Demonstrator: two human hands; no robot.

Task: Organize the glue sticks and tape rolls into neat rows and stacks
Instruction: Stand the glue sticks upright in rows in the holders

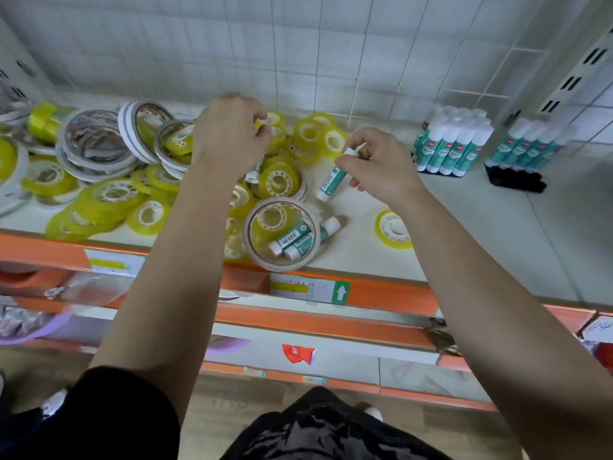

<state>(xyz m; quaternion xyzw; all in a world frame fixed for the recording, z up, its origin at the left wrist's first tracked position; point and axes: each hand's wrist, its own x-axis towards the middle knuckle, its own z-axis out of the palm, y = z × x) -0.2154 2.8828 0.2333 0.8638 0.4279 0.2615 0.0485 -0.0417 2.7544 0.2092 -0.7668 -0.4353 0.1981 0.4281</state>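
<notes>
**A:** The white shelf (pixel 464 227) runs wide, with a wire grid panel (pixel 298 61) behind it and an orange front lip (pixel 381 293). What sits where?

**B:** Biggest is the heap of tape rolls (pixel 99 194), tumbled and overlapping across the left half. At the far right a glue stick block (pixel 451 144) stands upright in tidy rows by the grid. Near the lip a wide beige roll (pixel 249 240) lies flat, with two loose sticks (pixel 292 237) lying inside it.

**A:** And the hands?

**B:** The left grip (pixel 232 134) is curled and, as far as the blur allows, pinches a small yellow roll (pixel 273 119) at the back of the heap. The right grip (pixel 374 167) is clamped on the white cap of a glue stick (pixel 331 179), which hangs tilted between the heap and the block.

**A:** How should it be placed?

**B:** I'd turn it cap-up and lower it straight down against the block's front row, so it lines up and the neighbours don't topple.

**A:** Is there room?

**B:** Bare shelf opens in front of the block. A lone yellow roll (pixel 391 227) lies under the right forearm near the lip, so keep that wrist high; a nudge could send it over.
</notes>
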